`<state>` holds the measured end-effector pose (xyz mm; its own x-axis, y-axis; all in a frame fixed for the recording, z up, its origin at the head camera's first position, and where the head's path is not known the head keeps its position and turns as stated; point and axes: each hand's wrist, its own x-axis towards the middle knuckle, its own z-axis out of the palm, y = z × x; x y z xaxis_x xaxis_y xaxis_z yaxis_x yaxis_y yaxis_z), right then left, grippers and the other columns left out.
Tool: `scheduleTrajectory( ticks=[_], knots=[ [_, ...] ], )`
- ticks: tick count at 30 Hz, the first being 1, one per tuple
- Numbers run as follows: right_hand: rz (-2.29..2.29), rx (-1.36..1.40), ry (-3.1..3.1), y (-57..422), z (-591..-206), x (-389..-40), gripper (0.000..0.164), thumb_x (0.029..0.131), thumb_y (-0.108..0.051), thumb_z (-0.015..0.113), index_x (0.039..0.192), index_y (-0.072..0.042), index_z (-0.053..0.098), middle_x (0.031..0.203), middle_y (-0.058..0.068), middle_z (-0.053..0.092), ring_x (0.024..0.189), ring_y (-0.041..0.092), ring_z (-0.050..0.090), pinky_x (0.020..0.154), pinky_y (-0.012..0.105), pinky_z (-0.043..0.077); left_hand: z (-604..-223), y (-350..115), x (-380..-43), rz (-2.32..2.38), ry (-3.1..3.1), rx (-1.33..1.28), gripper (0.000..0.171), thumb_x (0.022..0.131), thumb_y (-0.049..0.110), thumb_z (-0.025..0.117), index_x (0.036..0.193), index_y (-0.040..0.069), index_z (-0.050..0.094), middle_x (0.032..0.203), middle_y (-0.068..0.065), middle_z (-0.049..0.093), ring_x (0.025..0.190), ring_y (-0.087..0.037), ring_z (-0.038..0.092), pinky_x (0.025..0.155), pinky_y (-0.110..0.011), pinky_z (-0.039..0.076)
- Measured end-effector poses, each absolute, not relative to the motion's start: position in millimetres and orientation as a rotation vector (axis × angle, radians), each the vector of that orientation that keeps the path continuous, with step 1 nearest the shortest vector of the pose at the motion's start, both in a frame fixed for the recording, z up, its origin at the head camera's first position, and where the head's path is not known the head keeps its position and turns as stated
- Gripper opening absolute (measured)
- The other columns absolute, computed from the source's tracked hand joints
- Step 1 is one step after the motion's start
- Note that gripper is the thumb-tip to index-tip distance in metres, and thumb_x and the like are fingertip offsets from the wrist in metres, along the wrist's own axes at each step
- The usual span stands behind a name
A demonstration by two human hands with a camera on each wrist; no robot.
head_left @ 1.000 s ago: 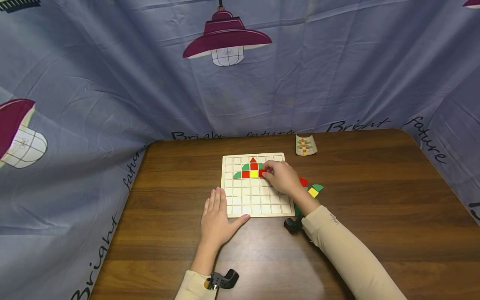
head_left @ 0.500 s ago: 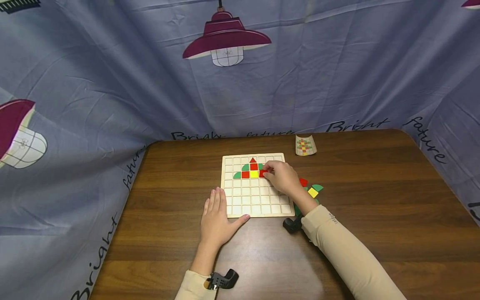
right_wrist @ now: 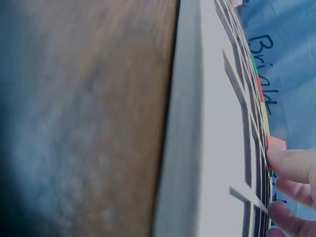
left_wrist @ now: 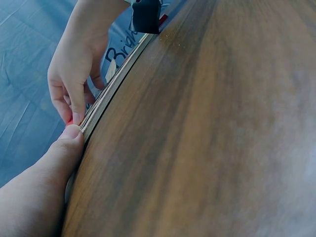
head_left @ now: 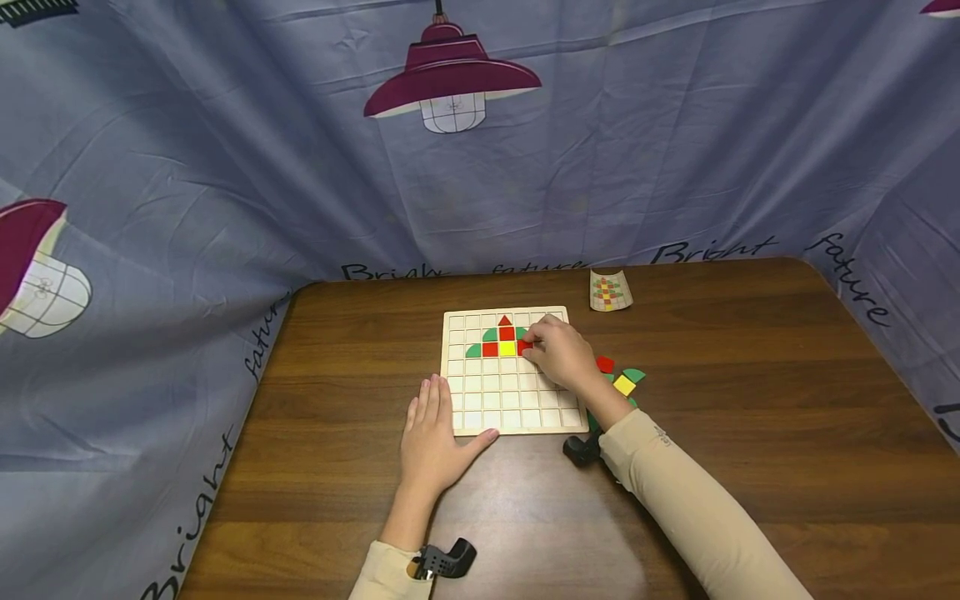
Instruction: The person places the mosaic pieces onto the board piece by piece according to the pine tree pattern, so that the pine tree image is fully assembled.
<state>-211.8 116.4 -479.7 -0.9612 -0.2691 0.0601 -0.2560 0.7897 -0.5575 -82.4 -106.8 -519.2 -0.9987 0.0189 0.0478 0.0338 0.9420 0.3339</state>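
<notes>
A pale square grid board (head_left: 510, 382) lies on the table. On its far rows sit a red triangle (head_left: 506, 321), a yellow square (head_left: 507, 348), red squares and green quarter-rounds. My right hand (head_left: 562, 354) reaches over the board's right side and pinches a red square tile (head_left: 523, 347) between thumb and fingertips. The right wrist view shows this red tile (right_wrist: 275, 142) tilted, with an edge above the grid. My left hand (head_left: 433, 437) rests at the near left corner, fingers straight along the left edge and thumb at the front edge.
To the right of the board, partly behind my right forearm, lie loose tiles: a red one (head_left: 605, 364), a yellow one (head_left: 625, 385) and several green ones. A curved pattern card (head_left: 610, 291) stands at the back. A printed curtain (head_left: 480, 192) hangs behind the table.
My right hand shifts only slightly, with the red tile staying at the same spot on the board. The left hand has kept its place.
</notes>
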Motion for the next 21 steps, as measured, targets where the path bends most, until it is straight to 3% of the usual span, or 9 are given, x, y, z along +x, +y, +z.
scheduleTrajectory(
  ticks=[21],
  knots=[
    [-0.909, -0.4, 2.964, 116.7, -481.4, -211.7, 0.021, 0.088, -0.03, 0.076, 0.105, -0.017, 0.078, 0.104, -0.002, 0.068, 0.095, 0.021, 0.065, 0.074, 0.04, 0.053, -518.8, -106.5, -82.6, -0.501, -3.056, -0.046, 0.12, 0.078, 0.088, 0.043, 0.157, 0.001, 0.019, 0.166, -0.013, 0.018, 0.156, -0.026, 0.013, 0.127, -0.044, 0.015]
  ],
)
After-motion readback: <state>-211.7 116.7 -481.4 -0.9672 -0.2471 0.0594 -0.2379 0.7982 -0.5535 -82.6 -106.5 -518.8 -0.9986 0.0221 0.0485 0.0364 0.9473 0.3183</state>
